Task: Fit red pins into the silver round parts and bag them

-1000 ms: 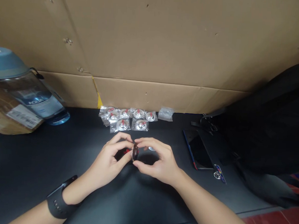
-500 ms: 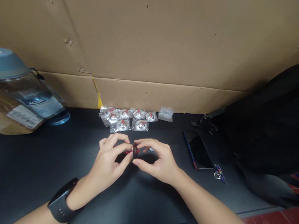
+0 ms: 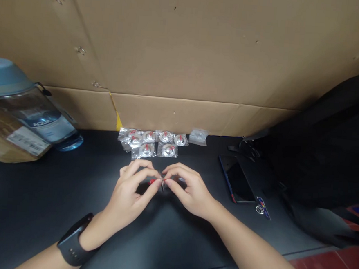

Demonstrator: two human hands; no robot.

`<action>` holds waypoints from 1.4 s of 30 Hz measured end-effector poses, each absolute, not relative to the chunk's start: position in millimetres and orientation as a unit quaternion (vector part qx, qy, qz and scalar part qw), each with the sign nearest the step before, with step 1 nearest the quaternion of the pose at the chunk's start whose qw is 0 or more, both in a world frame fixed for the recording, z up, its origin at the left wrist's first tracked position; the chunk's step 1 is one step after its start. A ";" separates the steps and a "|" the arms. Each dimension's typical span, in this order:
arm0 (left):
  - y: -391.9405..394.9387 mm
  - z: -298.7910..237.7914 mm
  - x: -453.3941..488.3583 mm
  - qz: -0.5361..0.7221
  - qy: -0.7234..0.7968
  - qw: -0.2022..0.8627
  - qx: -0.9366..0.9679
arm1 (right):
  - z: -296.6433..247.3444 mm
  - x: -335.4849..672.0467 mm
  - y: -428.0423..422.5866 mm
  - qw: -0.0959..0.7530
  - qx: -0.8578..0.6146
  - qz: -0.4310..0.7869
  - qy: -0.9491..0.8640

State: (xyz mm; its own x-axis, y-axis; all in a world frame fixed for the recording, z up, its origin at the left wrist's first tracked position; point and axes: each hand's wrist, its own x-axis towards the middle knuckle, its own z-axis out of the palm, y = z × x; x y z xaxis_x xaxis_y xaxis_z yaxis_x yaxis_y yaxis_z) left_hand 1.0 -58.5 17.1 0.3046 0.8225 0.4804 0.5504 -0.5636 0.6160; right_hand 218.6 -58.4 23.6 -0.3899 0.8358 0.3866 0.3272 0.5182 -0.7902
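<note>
A thin round disc with red parts is held upright between my hands, seen nearly edge-on. My left hand pinches it from the left with thumb and index finger, and a red bit shows beside those fingers. From the right, the thumb and index fingertips of my right hand close on a small red piece at the disc's face. Beyond the hands lie several silver discs with red parts, each in a clear plastic bag. A small pale item, partly hidden, rests behind my right hand.
A crumpled clear bag lies right of the packed discs, against the cardboard wall. On the right are a phone, a keyring and a black bag. A water bottle leans at left by a brown package.
The disc has turned from showing its dark face to nearly edge-on. My right fingers have shifted from its rim to the red piece at its face.
</note>
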 end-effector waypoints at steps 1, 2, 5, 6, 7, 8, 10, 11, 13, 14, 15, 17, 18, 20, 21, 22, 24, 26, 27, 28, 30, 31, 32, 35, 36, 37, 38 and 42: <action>-59.1 17.9 0.7 0.404 0.428 0.194 0.785 | 23.6 218.5 -58.8 0.401 -0.378 0.308 -0.776; -59.6 18.9 0.5 0.404 0.420 0.215 0.784 | 23.8 218.4 -59.3 0.398 -0.379 0.302 -0.779; -59.3 19.9 1.2 0.361 0.412 0.215 0.809 | 25.5 218.6 -60.7 0.394 -0.381 0.291 -0.784; -58.3 18.8 1.9 0.337 0.418 0.198 0.820 | 26.5 219.1 -60.8 0.397 -0.381 0.287 -0.784; -56.8 16.9 2.5 0.313 0.427 0.181 0.829 | 27.6 220.1 -60.6 0.402 -0.383 0.282 -0.783; -54.7 14.3 3.0 0.292 0.434 0.168 0.835 | 28.7 221.5 -60.1 0.408 -0.386 0.275 -0.780; -49.8 8.5 3.0 0.255 0.443 0.165 0.843 | 30.5 225.3 -58.4 0.416 -0.399 0.258 -0.775; -47.3 6.0 2.4 0.247 0.447 0.169 0.843 | 31.1 227.5 -57.4 0.414 -0.408 0.249 -0.775; -43.1 3.4 0.2 0.257 0.448 0.179 0.837 | 31.2 231.4 -55.4 0.396 -0.423 0.234 -0.781; -41.7 3.4 -1.0 0.268 0.444 0.184 0.835 | 30.9 232.8 -54.8 0.384 -0.427 0.228 -0.786; -40.9 4.1 -2.2 0.280 0.436 0.187 0.835 | 30.4 233.6 -54.5 0.373 -0.428 0.223 -0.792; -41.0 6.5 -3.4 0.289 0.416 0.188 0.841 | 29.4 233.5 -54.8 0.357 -0.421 0.220 -0.805; -41.6 7.4 -3.2 0.284 0.407 0.187 0.848 | 29.2 232.8 -55.4 0.353 -0.414 0.220 -0.810; -43.1 7.8 -1.7 0.265 0.397 0.179 0.860 | 29.4 231.1 -56.9 0.353 -0.402 0.220 -0.816; -43.6 7.3 -0.7 0.252 0.392 0.179 0.866 | 29.8 230.3 -57.7 0.354 -0.399 0.220 -0.817; -43.7 6.6 0.0 0.240 0.387 0.182 0.872 | 30.3 229.8 -58.2 0.355 -0.397 0.219 -0.817; -42.3 5.2 -0.6 0.220 0.376 0.192 0.880 | 31.2 229.7 -58.5 0.344 -0.396 0.220 -0.822; -38.9 5.3 -4.8 0.208 0.366 0.193 0.886 | 31.6 231.3 -57.7 0.312 -0.393 0.222 -0.836; -36.5 5.7 -8.2 0.203 0.364 0.189 0.889 | 31.6 232.8 -56.9 0.291 -0.392 0.222 -0.844; -33.9 6.3 -12.1 0.197 0.366 0.183 0.891 | 31.3 234.8 -56.0 0.271 -0.393 0.221 -0.851; -28.6 6.8 -20.0 0.178 0.378 0.170 0.893 | 30.6 240.5 -53.5 0.243 -0.407 0.207 -0.856; -26.2 6.3 -23.2 0.168 0.385 0.163 0.892 | 30.1 244.1 -52.1 0.233 -0.421 0.195 -0.855; -24.3 5.3 -25.6 0.160 0.392 0.157 0.892 | 29.5 247.9 -50.5 0.221 -0.438 0.180 -0.852; -21.5 0.3 -27.0 0.151 0.404 0.144 0.891 | 27.8 258.8 -45.4 0.170 -0.489 0.148 -0.843; -21.5 -1.4 -26.0 0.151 0.407 0.142 0.890 | 27.2 261.3 -43.7 0.152 -0.500 0.149 -0.839; -22.0 -2.6 -24.7 0.150 0.410 0.141 0.889 | 26.6 263.1 -42.1 0.139 -0.508 0.155 -0.836; -22.6 -3.4 -23.4 0.148 0.413 0.139 0.888 | 26.0 264.1 -40.7 0.132 -0.513 0.162 -0.832; -25.7 -1.8 -19.6 0.148 0.425 0.127 0.884 | 23.1 263.0 -37.8 0.144 -0.523 0.188 -0.819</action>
